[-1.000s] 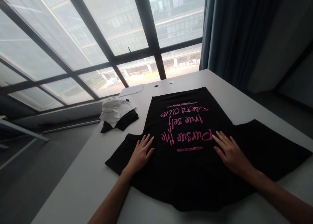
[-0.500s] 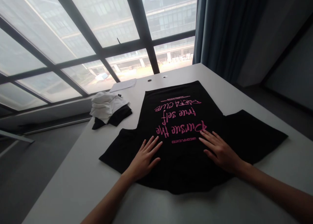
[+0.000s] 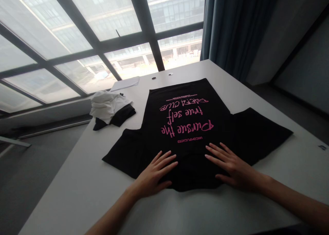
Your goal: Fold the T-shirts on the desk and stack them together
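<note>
A black T-shirt (image 3: 190, 128) with pink lettering lies spread flat on the white table (image 3: 84, 187), sleeves out to both sides, its collar end towards me. My left hand (image 3: 154, 175) rests flat on the shirt's near left part, fingers stretched out. On the near right part my right hand (image 3: 231, 166) also lies flat with its fingers spread. Neither hand holds anything.
A small heap of white and black clothes (image 3: 110, 108) sits at the table's left edge, with a sheet of white paper (image 3: 125, 84) behind it. Two cable holes (image 3: 161, 76) are near the far edge. Large windows and a dark curtain (image 3: 231, 29) stand beyond.
Both hands have slid towards me and closer together across the shirt. The camera has also shifted, so the shirt sits a bit further away in view.
</note>
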Available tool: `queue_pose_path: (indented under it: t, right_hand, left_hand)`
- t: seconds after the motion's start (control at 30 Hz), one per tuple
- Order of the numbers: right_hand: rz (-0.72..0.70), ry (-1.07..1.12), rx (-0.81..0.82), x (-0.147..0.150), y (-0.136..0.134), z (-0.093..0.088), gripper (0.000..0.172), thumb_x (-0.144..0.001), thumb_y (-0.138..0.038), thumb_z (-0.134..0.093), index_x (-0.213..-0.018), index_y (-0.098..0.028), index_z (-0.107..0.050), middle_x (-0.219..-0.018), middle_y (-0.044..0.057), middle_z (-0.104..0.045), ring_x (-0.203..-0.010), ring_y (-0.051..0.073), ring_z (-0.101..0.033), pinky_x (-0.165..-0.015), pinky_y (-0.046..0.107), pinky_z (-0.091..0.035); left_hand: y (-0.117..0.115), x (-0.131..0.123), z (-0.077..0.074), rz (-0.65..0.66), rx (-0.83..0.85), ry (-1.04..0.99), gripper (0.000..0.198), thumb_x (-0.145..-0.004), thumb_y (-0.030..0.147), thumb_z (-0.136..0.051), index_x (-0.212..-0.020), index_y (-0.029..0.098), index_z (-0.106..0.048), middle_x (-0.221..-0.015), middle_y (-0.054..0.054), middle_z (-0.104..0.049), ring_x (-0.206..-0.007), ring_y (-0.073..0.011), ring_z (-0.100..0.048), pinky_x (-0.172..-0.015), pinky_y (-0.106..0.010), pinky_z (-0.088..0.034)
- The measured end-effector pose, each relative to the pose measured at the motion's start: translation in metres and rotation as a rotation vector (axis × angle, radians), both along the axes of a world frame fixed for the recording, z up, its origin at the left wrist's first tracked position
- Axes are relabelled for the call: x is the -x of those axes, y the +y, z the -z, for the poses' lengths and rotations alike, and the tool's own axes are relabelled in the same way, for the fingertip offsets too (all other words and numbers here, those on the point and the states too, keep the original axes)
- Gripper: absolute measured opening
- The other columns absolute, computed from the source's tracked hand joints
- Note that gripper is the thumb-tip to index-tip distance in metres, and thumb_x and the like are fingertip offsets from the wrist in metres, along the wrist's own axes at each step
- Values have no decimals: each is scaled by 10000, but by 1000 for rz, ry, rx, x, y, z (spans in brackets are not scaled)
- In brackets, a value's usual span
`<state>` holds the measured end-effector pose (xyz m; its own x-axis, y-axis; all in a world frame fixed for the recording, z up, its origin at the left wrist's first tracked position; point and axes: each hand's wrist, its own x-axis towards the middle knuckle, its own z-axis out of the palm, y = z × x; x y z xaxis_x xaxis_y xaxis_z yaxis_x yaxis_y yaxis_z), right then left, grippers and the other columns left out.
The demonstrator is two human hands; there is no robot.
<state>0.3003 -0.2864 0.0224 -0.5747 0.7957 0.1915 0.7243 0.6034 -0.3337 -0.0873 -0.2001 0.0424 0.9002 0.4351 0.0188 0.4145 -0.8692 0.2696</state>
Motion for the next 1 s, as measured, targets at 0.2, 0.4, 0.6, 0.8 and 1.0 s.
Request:
queue_pose_path:
  t: [0.2,0.4,0.6,0.8,1.0]
  right_hand:
    - [10,113,-27,2,-15,2,340,-882,-294,-710,-1205,-203,-657,-1235,129,-631,-1160,282,-583,-999,446,-474]
    - [-121,97,-1,1,-16,4,49,-937,-222,-634,-980,-205,-652,-952,56,-635,-871,195,-566,-812,368,-435]
    - [-189,108,-27,5,-18,9,146,-984,-170,-529,-872,-185,-620,-820,41,-608,-765,171,-527,-715,339,-385]
    - [-132,377,299,2,2,-17,229,-992,-375,-585,-1091,-197,-689,-1030,84,-674,-918,196,-619,-831,349,-481]
    - [205,1073,807,14,85,-21,392,-1011,-457,-513,-1252,-190,-669,-1276,131,-665,-1114,255,-661,-959,434,-552]
  left_hand:
    - [-13,6,-2,35,45,-141,273,-941,389,-674,-1154,218,-666,-1071,-92,-669,-1027,-247,-606,-926,-414,-511]
    - [-18,11,6,84,74,-198,91,-1001,215,-564,-1038,201,-646,-904,-60,-652,-836,-187,-579,-784,-329,-476]
    - [-25,11,6,72,130,-212,106,-1015,216,-542,-964,196,-633,-840,-51,-634,-740,-170,-551,-696,-295,-446]
    - [10,2,-29,-40,333,-219,194,-987,309,-610,-1139,226,-698,-1028,-78,-691,-905,-201,-631,-839,-326,-495]
    - [97,-49,-19,-618,1229,-883,314,-1016,338,-522,-1236,161,-659,-1206,-146,-689,-981,-223,-695,-826,-319,-567]
